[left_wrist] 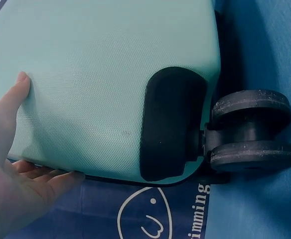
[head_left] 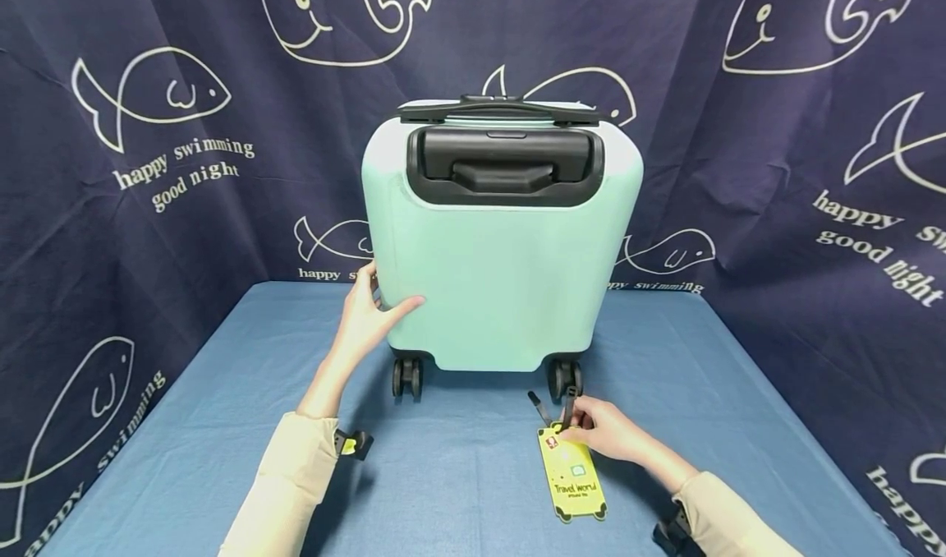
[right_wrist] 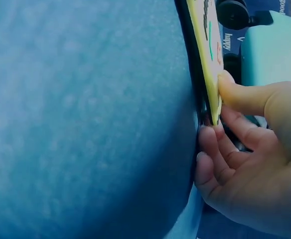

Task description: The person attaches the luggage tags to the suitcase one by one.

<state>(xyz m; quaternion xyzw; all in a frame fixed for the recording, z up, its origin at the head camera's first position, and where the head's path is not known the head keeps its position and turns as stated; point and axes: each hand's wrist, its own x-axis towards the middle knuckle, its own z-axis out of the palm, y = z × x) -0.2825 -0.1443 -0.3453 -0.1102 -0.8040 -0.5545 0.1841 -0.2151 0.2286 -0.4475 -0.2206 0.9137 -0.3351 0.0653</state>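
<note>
A mint-green suitcase [head_left: 495, 286] stands upright on its black wheels [head_left: 407, 378], its black pull handle [head_left: 504, 163] lowered into the top. My left hand [head_left: 365, 315] grips its lower left side edge; the thumb lies on the broad face and the other fingers go round the side, as the left wrist view shows. By its top edge, my right hand [head_left: 602, 430] pinches a yellow luggage tag [head_left: 572, 475] printed "Travel World". A dark strap [head_left: 539, 407] with loose ends sticks up from the tag, just in front of the suitcase's right wheel.
Blue cloth [head_left: 222, 425] covers the table under everything. Dark blue fabric [head_left: 185, 237] with white fish and lettering hangs behind and on both sides. The suitcase stands close to the back fabric.
</note>
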